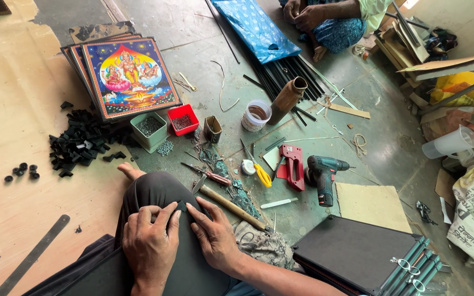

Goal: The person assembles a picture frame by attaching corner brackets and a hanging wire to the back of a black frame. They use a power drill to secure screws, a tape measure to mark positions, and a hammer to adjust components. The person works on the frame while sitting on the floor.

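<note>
Both hands rest on the raised knee: left hand (150, 241) and right hand (213, 233), fingers pinching 1 small black corner piece (181, 206) between them. Step looks like fitting or checking it. Next: firm, steady grip. Hammer (231, 206) near on floor.

Both hands rest on the raised knee (160, 192), the left hand (150, 244) left of the right hand (215, 235), apparently pinching a small corner piece (181, 206) between them. A hammer (231, 207) lies right of the knee. Beyond it stand two small trays (165, 125), behind them stacked framed pictures (127, 74). The drill (322, 175) lies farther right.
</note>
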